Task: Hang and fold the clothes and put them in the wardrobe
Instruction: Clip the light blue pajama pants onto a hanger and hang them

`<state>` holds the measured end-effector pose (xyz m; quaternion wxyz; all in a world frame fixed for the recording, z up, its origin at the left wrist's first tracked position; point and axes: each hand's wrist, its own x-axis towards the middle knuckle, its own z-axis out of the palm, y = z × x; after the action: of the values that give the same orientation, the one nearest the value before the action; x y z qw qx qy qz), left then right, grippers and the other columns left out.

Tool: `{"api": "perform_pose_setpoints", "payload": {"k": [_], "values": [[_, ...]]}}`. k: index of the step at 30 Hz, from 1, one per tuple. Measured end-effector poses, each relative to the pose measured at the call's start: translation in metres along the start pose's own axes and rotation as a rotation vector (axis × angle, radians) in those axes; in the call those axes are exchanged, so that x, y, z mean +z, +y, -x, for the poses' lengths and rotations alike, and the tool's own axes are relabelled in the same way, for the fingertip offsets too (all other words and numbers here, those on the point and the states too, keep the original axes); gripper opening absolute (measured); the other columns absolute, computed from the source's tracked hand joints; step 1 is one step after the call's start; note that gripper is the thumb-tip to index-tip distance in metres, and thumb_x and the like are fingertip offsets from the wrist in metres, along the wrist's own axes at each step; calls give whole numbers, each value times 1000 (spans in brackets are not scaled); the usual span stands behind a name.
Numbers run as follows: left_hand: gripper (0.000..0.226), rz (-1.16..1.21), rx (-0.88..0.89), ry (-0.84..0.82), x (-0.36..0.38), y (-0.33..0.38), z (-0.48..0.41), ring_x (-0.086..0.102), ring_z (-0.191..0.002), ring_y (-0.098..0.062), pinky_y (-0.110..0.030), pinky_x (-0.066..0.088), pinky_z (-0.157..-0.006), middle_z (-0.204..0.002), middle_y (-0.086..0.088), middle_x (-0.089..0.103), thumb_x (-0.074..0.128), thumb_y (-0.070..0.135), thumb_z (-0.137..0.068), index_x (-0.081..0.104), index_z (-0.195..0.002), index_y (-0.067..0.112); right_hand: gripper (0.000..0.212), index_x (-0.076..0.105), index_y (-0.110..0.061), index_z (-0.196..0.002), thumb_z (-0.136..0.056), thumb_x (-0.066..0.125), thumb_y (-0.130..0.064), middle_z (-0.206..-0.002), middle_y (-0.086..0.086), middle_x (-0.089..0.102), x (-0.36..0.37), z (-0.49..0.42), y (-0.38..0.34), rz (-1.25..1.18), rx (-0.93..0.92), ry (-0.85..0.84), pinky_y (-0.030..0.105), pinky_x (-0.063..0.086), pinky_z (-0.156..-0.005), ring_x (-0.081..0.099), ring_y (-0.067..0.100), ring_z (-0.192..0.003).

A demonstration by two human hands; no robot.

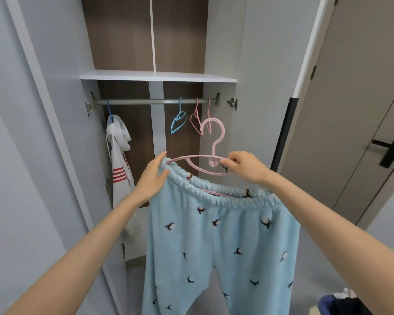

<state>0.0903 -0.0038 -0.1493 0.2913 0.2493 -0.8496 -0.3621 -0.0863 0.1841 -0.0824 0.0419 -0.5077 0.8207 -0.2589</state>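
Left hand: our left hand (154, 176) gripped the elastic waistband where it wrapped the hanger's left end.
Right hand: our right hand (243, 167) pinched the pink hanger (191, 158) just beside the foot of its hook.
Trousers: the light blue fleece pyjama trousers (214, 246) hung by the waistband from that hanger, legs straight down, held in the air in front of the open wardrobe (121, 37).
Long axis: the hanger ran left to right between our hands, roughly parallel to the rail (155, 101), with its hook upright.
Key relation: the rail lay above and beyond both hands, so the hook had to go up and forward to reach it.
Nearer hand: the right, at the hook's foot, looked best placed to steer it.
Already on the rail: a white top with red stripes (118, 160) at the left end, an empty blue hanger (179, 121) near the middle, and empty pink hangers (196, 119) on the right.
Free stretch: we judged the gap between the white top and the blue hanger the roomiest.
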Motion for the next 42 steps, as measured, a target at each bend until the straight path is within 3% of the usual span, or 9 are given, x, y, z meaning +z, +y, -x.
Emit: {"api": "perform_pose_setpoints", "payload": {"k": [3, 10, 13, 16, 21, 28, 32, 37, 42], "values": [[52, 102, -75, -49, -8, -8, -10, 43, -130, -24, -39, 39, -107, -146, -6, 39, 45, 18, -98, 25, -146, 20, 38, 44, -7, -74, -101, 41, -34, -67, 5, 39, 1, -24, -14, -132, 62, -46, 25, 26, -53, 31, 14, -57], [49, 85, -99, 17, -16, -12, -56, 46, -129, -25, -37, 40, -104, -144, -5, 42, 46, 16, -98, 31, -144, 18, 31, 52, -11, -79, -103, 33, -16, -71, 2, 46, 6, -107, -34, -673, 230, -194, 17, 40, -43, 31, 12, -52], [46, 72, -101, 37, -19, -16, -82, 48, -126, -23, -31, 40, -101, -141, -6, 45, 46, 15, -98, 34, -142, 18, 27, 57, -8, -86, -102, 37, -12, -71, 3, 49, 15, -153, -37, -812, 248, -317, 24, 54, -57, 40, 13, -57], [43, 9, -107, 36, -22, -24, -112, 48, -125, -23, -35, 41, -105, -140, -6, 46, 46, 18, -98, 37, -140, 18, 22, 59, -5, -92, -101, 40, -9, -70, 4, 51, 27, -197, -35, -840, 219, -460, 33, 56, -81, 48, 13, -61], [40, -54, -178, 68, -34, -36, -166, 49, -124, -19, -26, 40, -97, -133, -6, 53, 46, 20, -98, 41, -137, 14, 18, 60, -4, -95, -98, 42, -5, -72, 6, 52, 59, -272, -35, -878, 185, -590, 31, 52, -73, 51, 14, -62], [38, -73, -274, 68, -48, -53, -215, 52, -111, -11, -21, 40, -85, -130, -1, 54, 40, 31, -100, 48, -133, 15, 15, 61, -2, -101, -97, 50, -11, -82, 9, 55, 94, -360, -51, -927, 172, -590, 25, 54, -66, 55, 14, -71], [39, -87, -286, 7, -59, -64, -240, 49, -108, -8, -17, 41, -79, -127, 2, 53, 35, 32, -101, 49, -133, 16, 23, 59, -1, -117, -97, 50, -9, -92, 9, 54, 115, -410, -66, -972, 173, -546, 27, 53, -65, 56, 17, -80], [34, -65, -284, -7, -75, -96, -282, 46, -75, -2, -13, 37, -64, -84, 8, 53, 37, 35, -100, 59, -112, 12, 31, 52, 1, -128, -98, 49, -7, -91, 6, 53, 136, -467, -90, -1036, 167, -506, 25, 51, -62, 55, 15, -79], [36, -71, -277, -6, -89, -142, -320, 44, -71, -10, -20, 39, -67, -85, -3, 50, 47, 37, -96, 59, -113, 8, 28, 56, 0, -124, -98, 47, -6, -92, 5, 58, 157, -518, -102, -1060, 207, -475, 25, 52, -64, 58, 16, -83]]}}
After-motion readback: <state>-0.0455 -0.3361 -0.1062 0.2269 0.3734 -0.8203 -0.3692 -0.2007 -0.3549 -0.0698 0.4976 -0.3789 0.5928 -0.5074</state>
